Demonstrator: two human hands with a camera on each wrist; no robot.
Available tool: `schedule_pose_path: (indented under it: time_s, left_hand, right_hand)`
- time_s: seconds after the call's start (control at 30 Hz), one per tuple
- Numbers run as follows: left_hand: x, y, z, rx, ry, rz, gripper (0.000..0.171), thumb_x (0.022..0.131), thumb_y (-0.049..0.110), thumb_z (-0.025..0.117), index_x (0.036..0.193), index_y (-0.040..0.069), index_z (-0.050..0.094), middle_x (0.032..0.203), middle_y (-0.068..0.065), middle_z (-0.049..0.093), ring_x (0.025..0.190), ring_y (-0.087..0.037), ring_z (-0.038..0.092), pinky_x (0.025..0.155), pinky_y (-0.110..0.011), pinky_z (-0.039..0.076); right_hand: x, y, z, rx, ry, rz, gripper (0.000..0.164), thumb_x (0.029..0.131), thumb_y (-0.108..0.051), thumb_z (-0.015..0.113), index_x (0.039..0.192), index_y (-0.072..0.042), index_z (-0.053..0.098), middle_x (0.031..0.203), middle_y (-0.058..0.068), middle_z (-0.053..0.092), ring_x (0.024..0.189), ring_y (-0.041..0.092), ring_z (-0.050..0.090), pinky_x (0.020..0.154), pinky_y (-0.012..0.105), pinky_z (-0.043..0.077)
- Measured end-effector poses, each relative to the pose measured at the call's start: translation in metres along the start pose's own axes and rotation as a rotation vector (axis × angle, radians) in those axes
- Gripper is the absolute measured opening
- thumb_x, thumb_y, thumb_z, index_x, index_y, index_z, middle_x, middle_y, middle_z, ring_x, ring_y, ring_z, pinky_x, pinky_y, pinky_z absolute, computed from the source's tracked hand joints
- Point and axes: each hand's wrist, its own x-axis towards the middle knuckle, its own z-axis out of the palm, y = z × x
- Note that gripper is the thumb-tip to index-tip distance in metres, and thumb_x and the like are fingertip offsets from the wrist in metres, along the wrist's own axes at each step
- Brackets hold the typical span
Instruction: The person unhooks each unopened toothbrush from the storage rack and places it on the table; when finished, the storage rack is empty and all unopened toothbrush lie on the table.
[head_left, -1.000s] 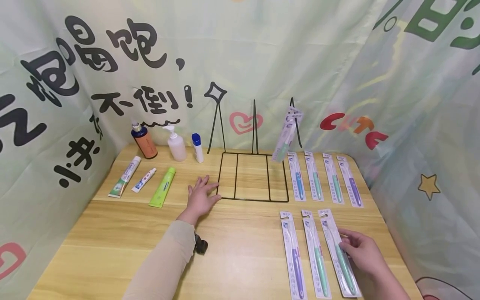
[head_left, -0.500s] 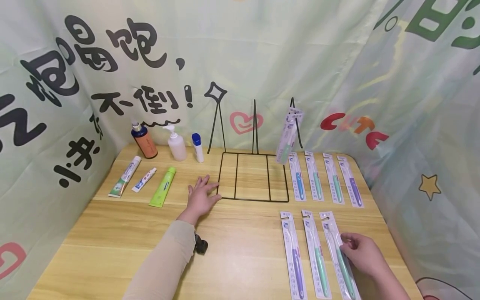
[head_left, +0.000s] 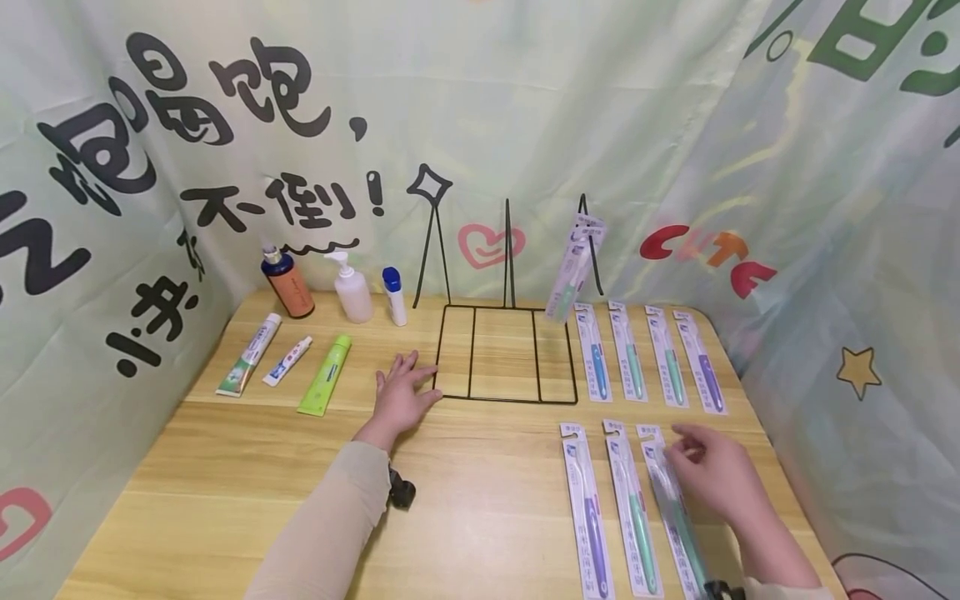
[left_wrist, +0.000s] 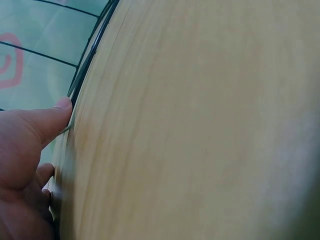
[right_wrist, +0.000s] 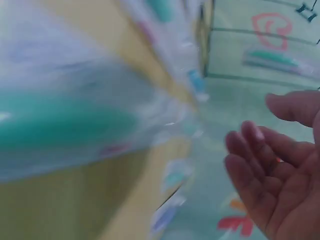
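Note:
My left hand (head_left: 401, 393) lies with spread fingers at the left edge of a black wire rack (head_left: 506, 400); in the left wrist view its thumb (left_wrist: 62, 104) touches the wire. Above the right-hand packaged green toothbrush (head_left: 678, 525), my right hand (head_left: 712, 471) is raised. In the right wrist view, the right thumb (right_wrist: 292, 107) stands apart from the fingers, with nothing between them. Beside that pack lie another packaged green toothbrush (head_left: 636, 525) and a packaged purple toothbrush (head_left: 587, 517). Packaged toothbrushes (head_left: 572, 271) hang on the rack's right side, overlapping so their number is unclear.
Behind the front row lie several packaged toothbrushes, including a blue one (head_left: 595, 358) and a purple one (head_left: 701, 367). To the left are a green tube (head_left: 326, 375), two toothpaste tubes (head_left: 251, 354), a pump bottle (head_left: 354, 292), an orange-labelled bottle (head_left: 290, 287) and a blue-capped bottle (head_left: 394, 296).
My right hand has let go of the right-hand green toothbrush pack and moved up and away from it. The hanging packs sway slightly. My left hand stays where it was.

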Motion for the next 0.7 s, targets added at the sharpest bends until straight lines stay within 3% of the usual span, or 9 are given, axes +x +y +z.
schedule_pose_path:
  time_s: [0.23,0.37,0.47,0.57,0.7]
  left_hand:
    - [0.0,-0.002,0.002,0.0,0.004,0.002,0.052,0.1,0.031,0.076,0.148,0.013,0.064,0.173,-0.018,0.026,0.161,-0.043,0.008,0.122,-0.071,-0.009]
    - [0.001,-0.002,0.004,-0.007,-0.003,0.0,0.053,0.1,0.032,0.076,0.148,0.014,0.063,0.173,-0.017,0.025,0.161,-0.042,0.008,0.122,-0.07,-0.01]
    - [0.001,-0.002,0.004,-0.01,0.003,0.004,0.053,0.1,0.032,0.076,0.148,0.013,0.063,0.173,-0.017,0.025,0.161,-0.042,0.008,0.122,-0.07,-0.01]
    - [0.001,-0.002,0.003,-0.005,0.013,0.007,0.053,0.1,0.032,0.076,0.148,0.013,0.064,0.173,-0.017,0.025,0.161,-0.043,0.008,0.122,-0.071,-0.01]
    - [0.001,-0.002,0.002,0.003,0.013,0.012,0.054,0.099,0.032,0.076,0.148,0.013,0.063,0.173,-0.017,0.024,0.161,-0.043,0.008,0.122,-0.071,-0.01]
  right_hand:
    - [0.032,-0.061,0.003,0.202,0.251,-0.209,0.035,0.1,-0.012,0.074,0.132,0.001,0.068,0.11,0.016,0.073,0.097,0.021,0.066,0.073,0.011,0.051]
    - [0.064,-0.091,0.009,0.431,0.384,-0.341,0.033,0.097,0.001,0.074,0.129,0.004,0.067,0.113,0.021,0.072,0.098,0.006,0.065,0.08,0.009,0.051]
    - [0.089,-0.112,0.011,0.622,0.45,-0.424,0.035,0.094,0.008,0.074,0.128,0.007,0.066,0.114,0.024,0.07,0.1,0.008,0.067,0.084,0.013,0.054]
    - [0.112,-0.131,0.015,0.746,0.497,-0.44,0.036,0.094,0.01,0.073,0.129,0.008,0.066,0.114,0.015,0.071,0.103,0.014,0.068,0.088,0.018,0.055]
    - [0.134,-0.151,0.021,0.838,0.528,-0.367,0.041,0.096,0.01,0.07,0.136,0.004,0.064,0.116,0.001,0.068,0.105,0.01,0.066,0.091,0.022,0.052]
